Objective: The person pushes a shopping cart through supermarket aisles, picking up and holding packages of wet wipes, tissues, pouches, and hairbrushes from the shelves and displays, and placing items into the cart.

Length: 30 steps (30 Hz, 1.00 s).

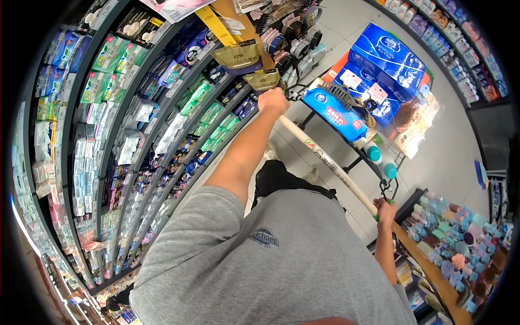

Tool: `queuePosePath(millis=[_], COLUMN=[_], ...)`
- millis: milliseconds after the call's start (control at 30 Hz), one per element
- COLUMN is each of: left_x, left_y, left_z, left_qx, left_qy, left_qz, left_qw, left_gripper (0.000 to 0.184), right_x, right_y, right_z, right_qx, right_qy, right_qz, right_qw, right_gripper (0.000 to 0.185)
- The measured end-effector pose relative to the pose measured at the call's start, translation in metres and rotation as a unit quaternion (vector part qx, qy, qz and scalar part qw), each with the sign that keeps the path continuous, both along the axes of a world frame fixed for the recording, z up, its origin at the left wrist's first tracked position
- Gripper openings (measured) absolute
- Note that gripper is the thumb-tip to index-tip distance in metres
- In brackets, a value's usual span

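A cream-coloured shopping cart handle with printed lettering runs slantwise in front of me. My left hand is wrapped round its upper-left end, close to the shelf. Round the lower-right end my right hand is closed. In the cart lie large blue packs and a smaller blue and red pack. On them rest a dark comb-like hair item, pale pink cards and a brown round brush head. Two bottles with teal caps stand at the near right side.
Tall shelves packed with boxed goods curve along my left. Gold pouches and hair accessories hang near the cart's left side. A low display of small colourful items stands at right. Pale floor tiles lie beyond the cart.
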<state>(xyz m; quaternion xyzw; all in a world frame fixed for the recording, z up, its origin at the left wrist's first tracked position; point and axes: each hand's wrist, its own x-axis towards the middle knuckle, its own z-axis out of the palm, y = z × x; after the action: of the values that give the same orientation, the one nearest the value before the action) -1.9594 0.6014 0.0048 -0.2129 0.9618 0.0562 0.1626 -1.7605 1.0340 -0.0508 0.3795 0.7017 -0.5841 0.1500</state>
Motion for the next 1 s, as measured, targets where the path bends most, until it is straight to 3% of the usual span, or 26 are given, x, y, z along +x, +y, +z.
queuePosePath(millis=[267,1000], left_x=[-0.001,0.004], left_y=[0.006,0.012], left_z=[0.0,-0.001], left_qx=[-0.014,-0.019], left_qy=[-0.014,0.002], left_qz=[-0.008,-0.005], left_qw=[1.0,1.0], left_gripper=[0.031,0.031], right_x=[0.007,0.002], right_y=[0.012,0.01], right_z=[-0.019,-0.005], right_qx=[-0.016,-0.014], right_qy=[0.028,0.022], right_qz=[-0.025,-0.031], right_qw=[0.999,0.999], right_gripper=[0.017,0.014])
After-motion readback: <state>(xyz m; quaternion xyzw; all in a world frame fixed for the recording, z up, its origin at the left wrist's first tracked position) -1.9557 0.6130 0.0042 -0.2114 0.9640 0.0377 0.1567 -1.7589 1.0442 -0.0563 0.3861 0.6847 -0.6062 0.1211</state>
